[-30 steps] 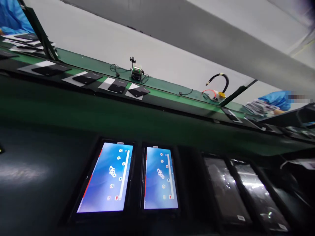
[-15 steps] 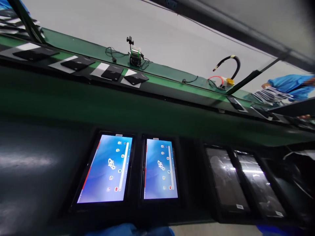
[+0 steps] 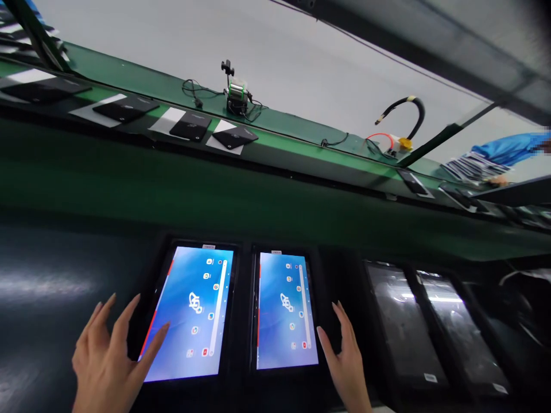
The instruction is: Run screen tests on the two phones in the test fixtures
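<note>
Far left of frame: dark shiny table top [image 3: 47,287], glare streak on it, nothing readable there. Upper left, a row of black tablets on white sheets [image 3: 124,108] lies along the green belt [image 3: 301,150]; the leftmost ones are cut off by the frame edge & a dark post.

Lower left: left hand [image 3: 107,358], fingers spread wide, palm down, gripping nothing. Its thumb tip lies over the lower left corner of the left lit tablet [image 3: 189,312]; can't tell if the other fingers touch the table or hover. Wrist is cut off at the bottom edge.

Centre: left lit tablet w/ blue screen, small icons too tiny to read. Just beside it, the right lit tablet [image 3: 286,310], same screen. Upper centre on the belt's far side: a small device w/ cables [image 3: 235,97], detail unclear.

Right of centre, bottom: right hand [image 3: 346,358], fingers straight & loosely apart, holding nothing, at the right edge of the right lit tablet; contact hard to judge.

Further right: two dark tablets [image 3: 434,327], screens off, only reflections. Upper right: a black hose w/ yellow fitting [image 3: 402,109]; far right, a person's blue sleeve [image 3: 505,152] over a stack of sheets, mostly cut off.
</note>
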A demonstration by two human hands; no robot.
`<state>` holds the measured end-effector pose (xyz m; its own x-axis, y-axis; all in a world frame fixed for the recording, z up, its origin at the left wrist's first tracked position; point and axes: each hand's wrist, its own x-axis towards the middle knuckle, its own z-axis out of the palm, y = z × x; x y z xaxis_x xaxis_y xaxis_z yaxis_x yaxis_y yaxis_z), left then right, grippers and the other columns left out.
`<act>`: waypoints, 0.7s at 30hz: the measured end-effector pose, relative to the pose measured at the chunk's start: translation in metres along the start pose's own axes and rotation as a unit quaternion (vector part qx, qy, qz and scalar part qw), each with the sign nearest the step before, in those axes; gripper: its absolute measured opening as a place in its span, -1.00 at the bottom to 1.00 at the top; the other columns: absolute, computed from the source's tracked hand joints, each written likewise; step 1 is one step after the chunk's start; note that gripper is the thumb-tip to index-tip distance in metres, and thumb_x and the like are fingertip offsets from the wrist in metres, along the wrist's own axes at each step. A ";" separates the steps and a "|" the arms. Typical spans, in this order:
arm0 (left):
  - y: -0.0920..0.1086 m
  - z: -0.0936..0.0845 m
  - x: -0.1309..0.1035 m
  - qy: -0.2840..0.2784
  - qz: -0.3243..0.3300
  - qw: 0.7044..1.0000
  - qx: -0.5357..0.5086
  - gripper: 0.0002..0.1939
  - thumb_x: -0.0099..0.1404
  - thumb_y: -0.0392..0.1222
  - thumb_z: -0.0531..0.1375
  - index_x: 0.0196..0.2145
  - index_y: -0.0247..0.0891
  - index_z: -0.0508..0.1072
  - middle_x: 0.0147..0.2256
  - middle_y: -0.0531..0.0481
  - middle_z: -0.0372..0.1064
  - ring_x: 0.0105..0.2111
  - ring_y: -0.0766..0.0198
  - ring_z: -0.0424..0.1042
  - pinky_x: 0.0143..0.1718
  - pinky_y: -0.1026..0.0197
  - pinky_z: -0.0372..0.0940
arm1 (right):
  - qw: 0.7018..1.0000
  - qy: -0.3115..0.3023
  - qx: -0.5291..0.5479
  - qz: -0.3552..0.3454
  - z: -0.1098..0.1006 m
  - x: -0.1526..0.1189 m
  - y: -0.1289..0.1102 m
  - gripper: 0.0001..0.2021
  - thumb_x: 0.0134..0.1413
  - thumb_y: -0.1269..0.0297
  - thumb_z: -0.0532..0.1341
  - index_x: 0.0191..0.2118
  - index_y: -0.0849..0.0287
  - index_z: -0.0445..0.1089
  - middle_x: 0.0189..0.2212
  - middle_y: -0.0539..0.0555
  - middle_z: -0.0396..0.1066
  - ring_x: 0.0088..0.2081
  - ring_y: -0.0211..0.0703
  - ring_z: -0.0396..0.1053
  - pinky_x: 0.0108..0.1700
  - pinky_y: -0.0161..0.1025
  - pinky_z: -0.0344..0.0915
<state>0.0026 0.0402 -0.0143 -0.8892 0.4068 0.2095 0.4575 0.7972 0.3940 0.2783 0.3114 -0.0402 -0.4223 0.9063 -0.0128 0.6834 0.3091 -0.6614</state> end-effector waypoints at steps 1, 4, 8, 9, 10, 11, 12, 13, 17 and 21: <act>0.001 0.001 0.002 -0.001 0.010 1.000 0.013 -0.35 0.32 0.24 -0.06 0.22 -0.21 0.16 0.30 -0.31 -0.13 0.29 -0.26 -0.09 0.16 -0.38 -0.02 | 1.000 -0.011 0.010 0.009 0.001 0.004 0.000 -0.29 0.13 -0.20 0.08 0.29 0.06 0.01 0.30 0.08 -0.05 0.29 0.17 -0.03 0.18 0.25 0.16; 0.005 0.005 0.007 0.013 0.036 0.999 0.025 -0.34 0.33 0.25 -0.08 0.19 -0.27 0.22 0.30 -0.34 -0.13 0.30 -0.23 -0.14 0.18 -0.37 -0.07 | 0.996 -0.054 0.057 0.042 0.005 0.016 -0.001 -0.18 0.07 -0.23 0.13 0.33 0.10 -0.08 0.31 0.11 -0.08 0.30 0.14 -0.07 0.26 0.21 0.06; 0.019 0.013 -0.004 0.037 0.046 0.998 0.026 -0.36 0.35 0.20 -0.07 0.18 -0.32 0.23 0.32 -0.35 -0.22 0.32 -0.15 -0.20 0.25 -0.30 -0.23 | 0.992 -0.049 0.094 0.073 0.015 0.021 0.002 -0.12 -0.02 -0.25 0.20 0.33 0.03 -0.08 0.30 0.09 -0.05 0.28 0.15 -0.01 0.28 0.18 0.03; 0.023 0.015 -0.008 0.036 0.046 0.998 0.025 -0.38 0.35 0.18 -0.05 0.19 -0.30 0.21 0.33 -0.33 -0.24 0.33 -0.14 -0.21 0.25 -0.30 -0.24 | 0.991 -0.039 0.100 0.077 0.016 0.020 0.004 -0.10 -0.05 -0.26 0.21 0.33 0.02 -0.08 0.30 0.08 -0.05 0.28 0.17 0.00 0.28 0.20 0.03; 0.028 0.018 -0.012 0.029 0.049 0.998 0.021 -0.38 0.35 0.17 -0.03 0.21 -0.27 0.18 0.33 -0.32 -0.26 0.33 -0.13 -0.21 0.25 -0.30 -0.24 | 0.991 -0.035 0.102 0.082 0.016 0.020 0.005 -0.08 -0.07 -0.27 0.21 0.34 -0.01 -0.10 0.30 0.07 -0.05 0.28 0.19 -0.01 0.26 0.22 0.04; 0.032 0.021 -0.016 0.021 0.053 0.998 0.018 -0.37 0.34 0.18 -0.01 0.23 -0.23 0.15 0.34 -0.30 -0.27 0.33 -0.13 -0.23 0.25 -0.31 -0.24 | 0.991 -0.038 0.100 0.087 0.015 0.021 0.005 -0.07 -0.09 -0.28 0.22 0.34 -0.03 -0.11 0.30 0.05 -0.05 0.28 0.22 -0.02 0.25 0.24 0.05; 0.035 0.023 -0.019 0.013 0.059 0.998 0.016 -0.35 0.32 0.19 0.01 0.25 -0.19 0.12 0.34 -0.29 -0.27 0.33 -0.14 -0.23 0.24 -0.33 -0.25 | 0.991 -0.044 0.091 0.092 0.014 0.021 0.005 -0.05 -0.11 -0.29 0.22 0.35 -0.06 -0.13 0.30 0.04 -0.05 0.27 0.25 -0.02 0.22 0.26 0.08; 0.039 0.024 -0.022 0.010 0.065 0.998 0.015 -0.33 0.31 0.21 0.03 0.26 -0.16 0.10 0.34 -0.27 -0.27 0.33 -0.14 -0.23 0.24 -0.34 -0.26 | 0.990 -0.052 0.079 0.102 0.013 0.022 0.005 -0.03 -0.14 -0.31 0.23 0.35 -0.10 -0.14 0.30 0.04 -0.04 0.25 0.29 0.03 0.18 0.27 0.14; 0.046 0.029 -0.026 0.023 0.088 0.996 0.023 -0.28 0.30 0.24 0.03 0.31 -0.07 0.01 0.35 -0.25 -0.29 0.32 -0.19 -0.22 0.23 -0.40 -0.31 | 0.989 -0.071 0.065 0.113 0.011 0.022 0.001 -0.01 -0.17 -0.32 0.23 0.35 -0.11 -0.13 0.30 0.04 -0.04 0.12 0.30 0.23 0.00 0.16 0.37; 0.051 0.039 -0.030 0.033 0.116 0.992 0.034 -0.23 0.31 0.27 -0.03 0.35 -0.04 -0.15 0.35 -0.28 -0.30 0.32 -0.24 -0.20 0.20 -0.45 -0.31 | 0.991 -0.065 0.088 0.078 0.014 0.020 0.005 -0.07 -0.08 -0.23 0.23 0.36 -0.05 -0.11 0.30 0.05 -0.03 0.19 0.28 0.14 -0.05 0.04 0.42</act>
<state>0.0523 0.0862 -0.0358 -0.7561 0.5545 0.3476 0.6468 0.7142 0.2676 0.2651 0.3272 -0.0539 -0.4002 0.8910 -0.2145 0.6375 0.1025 -0.7636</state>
